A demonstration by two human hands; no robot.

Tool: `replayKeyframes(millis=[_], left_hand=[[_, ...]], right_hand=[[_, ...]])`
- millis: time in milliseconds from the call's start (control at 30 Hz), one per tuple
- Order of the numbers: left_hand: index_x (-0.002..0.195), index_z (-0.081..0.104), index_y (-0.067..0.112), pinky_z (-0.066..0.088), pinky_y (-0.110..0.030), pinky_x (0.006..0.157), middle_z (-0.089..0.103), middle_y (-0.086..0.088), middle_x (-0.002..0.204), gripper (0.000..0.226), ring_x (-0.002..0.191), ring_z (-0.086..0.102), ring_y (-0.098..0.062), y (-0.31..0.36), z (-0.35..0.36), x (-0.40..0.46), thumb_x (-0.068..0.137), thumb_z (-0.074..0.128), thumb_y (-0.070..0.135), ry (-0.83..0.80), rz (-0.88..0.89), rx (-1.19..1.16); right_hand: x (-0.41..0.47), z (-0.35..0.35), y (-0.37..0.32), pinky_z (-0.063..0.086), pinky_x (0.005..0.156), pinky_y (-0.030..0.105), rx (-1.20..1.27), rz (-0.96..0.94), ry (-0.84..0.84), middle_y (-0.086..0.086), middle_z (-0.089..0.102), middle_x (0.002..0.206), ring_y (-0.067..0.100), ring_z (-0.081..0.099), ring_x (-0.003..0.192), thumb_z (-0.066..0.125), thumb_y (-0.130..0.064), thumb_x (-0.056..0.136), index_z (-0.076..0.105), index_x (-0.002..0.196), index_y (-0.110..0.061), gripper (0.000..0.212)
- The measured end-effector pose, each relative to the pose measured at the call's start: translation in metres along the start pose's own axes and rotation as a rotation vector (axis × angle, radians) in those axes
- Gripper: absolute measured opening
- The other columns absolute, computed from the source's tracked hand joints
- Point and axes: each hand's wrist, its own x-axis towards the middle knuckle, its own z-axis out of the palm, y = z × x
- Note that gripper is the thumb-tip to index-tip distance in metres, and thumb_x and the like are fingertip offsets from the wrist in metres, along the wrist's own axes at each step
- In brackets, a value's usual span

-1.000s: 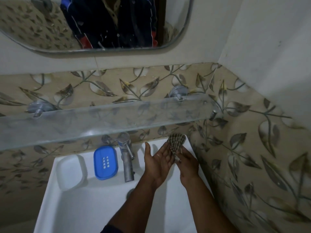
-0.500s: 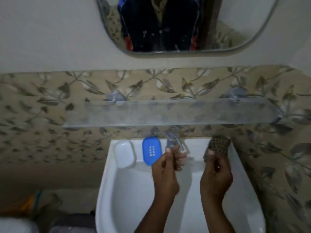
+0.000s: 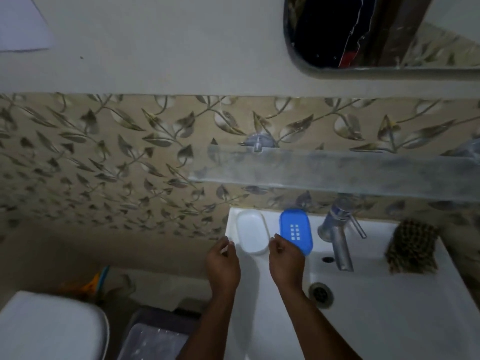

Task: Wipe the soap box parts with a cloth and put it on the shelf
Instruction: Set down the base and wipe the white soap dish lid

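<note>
Left hand (image 3: pixel 222 263): nearest, fingers loosely curled and spread, holding nothing, just left of the white tray's near end.
Right hand (image 3: pixel 285 258): fingers bent, tips at the near edge of the blue lid; I cannot tell whether they pinch it or only touch.
White tray (image 3: pixel 251 233): between the two hands, smooth glossy plastic, rounded oblong, lying on the sink rim (image 3: pixel 270 214).
Blue lid (image 3: pixel 296 229): just beyond the right fingertips, matte plastic, a block of small drain holes in its middle.
Cloth (image 3: pixel 411 246): well right of both hands, checked weave, crumpled, past the metal tap (image 3: pixel 337 235).
Shelf (image 3: pixel 337 172): farthest, above the hands, frosted glass (nothing on it).
Progress: both parts off the shelf; placing remains, wiping likely too.
</note>
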Motion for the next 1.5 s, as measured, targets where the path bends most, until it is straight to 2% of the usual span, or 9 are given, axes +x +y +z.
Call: replayKeyframes(millis=[133,233,367,467,633,833,967,1167,1500], left_hand=[[0.096,0.075,0.004,0.057,-0.037,0.084,0.077,-0.01,0.095,0.043,0.091,0.072,-0.026,-0.01,0.011,0.017,0.092,0.056,0.042,-0.076,0.041,0.169],[0.08,0.076,0.006,0.053,-0.03,0.072,0.076,-0.006,0.076,0.031,0.078,0.072,-0.024,-0.011,0.014,0.021,0.092,0.063,0.03,-0.112,0.06,0.188],[0.112,0.075,0.006,0.056,-0.044,0.092,0.077,-0.011,0.104,0.026,0.098,0.072,-0.026,-0.009,0.013,0.022,0.088,0.071,0.015,-0.107,0.013,0.161],[0.117,0.072,0.006,0.055,-0.046,0.096,0.074,-0.008,0.113,0.03,0.102,0.07,-0.025,-0.009,0.011,0.014,0.089,0.071,0.013,-0.096,-0.018,0.104],[0.111,0.072,0.005,0.063,-0.04,0.076,0.072,-0.006,0.105,0.023,0.095,0.071,-0.027,-0.011,-0.002,-0.022,0.089,0.071,0.011,-0.195,-0.129,-0.1],[0.089,0.081,0.015,0.064,-0.039,0.068,0.079,-0.006,0.083,0.012,0.076,0.074,-0.025,-0.018,-0.01,-0.075,0.083,0.078,0.024,-0.292,-0.172,-0.05],[0.081,0.079,0.019,0.061,-0.029,0.062,0.077,0.001,0.07,0.026,0.052,0.071,-0.013,-0.006,0.004,-0.098,0.081,0.077,0.045,-0.311,-0.068,0.177],[0.073,0.069,0.025,0.06,-0.036,0.074,0.073,0.006,0.069,0.046,0.063,0.071,-0.019,0.002,0.034,-0.107,0.067,0.071,0.071,-0.309,0.05,0.448],[0.072,0.055,0.024,0.06,-0.039,0.073,0.069,0.003,0.071,0.049,0.065,0.07,-0.023,0.02,0.059,-0.123,0.066,0.071,0.07,-0.329,0.141,0.545]], right_hand=[[0.001,0.014,-0.003,0.049,0.067,0.027,-0.182,-0.098,0.012,0.003,0.072,0.085,0.022,0.067,0.083,0.054,-0.029,0.098,0.073,0.089,-0.011,0.028],[0.001,0.016,-0.004,0.043,0.064,0.024,-0.209,-0.116,0.044,0.004,0.068,0.08,0.019,0.062,0.076,0.055,-0.025,0.098,0.071,0.085,-0.007,0.027],[-0.002,0.015,-0.003,0.05,0.071,0.023,-0.071,-0.065,0.048,0.005,0.073,0.091,0.017,0.066,0.084,0.064,-0.019,0.094,0.074,0.1,-0.007,0.016],[-0.012,0.005,0.003,0.051,0.069,0.019,0.097,-0.018,0.014,0.001,0.074,0.085,0.018,0.071,0.083,0.068,-0.018,0.091,0.076,0.096,-0.013,0.01],[-0.052,-0.034,0.012,0.054,0.076,0.022,0.355,0.164,-0.077,-0.011,0.073,0.095,0.01,0.073,0.084,0.066,-0.021,0.093,0.066,0.111,-0.035,0.023],[-0.098,-0.082,0.035,0.059,0.074,0.03,0.757,0.589,-0.07,0.01,0.076,0.101,0.022,0.074,0.091,0.07,-0.015,0.09,0.073,0.108,-0.008,0.02],[-0.11,-0.1,0.041,0.062,0.067,0.029,0.98,0.845,-0.071,0.022,0.073,0.102,0.029,0.071,0.096,0.072,-0.013,0.088,0.068,0.109,0.002,0.026],[-0.117,-0.128,0.036,0.062,0.069,0.035,1.205,0.906,-0.084,0.023,0.068,0.109,0.032,0.068,0.099,0.068,-0.006,0.089,0.066,0.106,0.007,0.021],[-0.113,-0.144,0.048,0.062,0.075,0.036,1.283,0.916,-0.131,0.028,0.067,0.115,0.033,0.071,0.102,0.07,-0.012,0.09,0.064,0.114,0.011,0.034]])
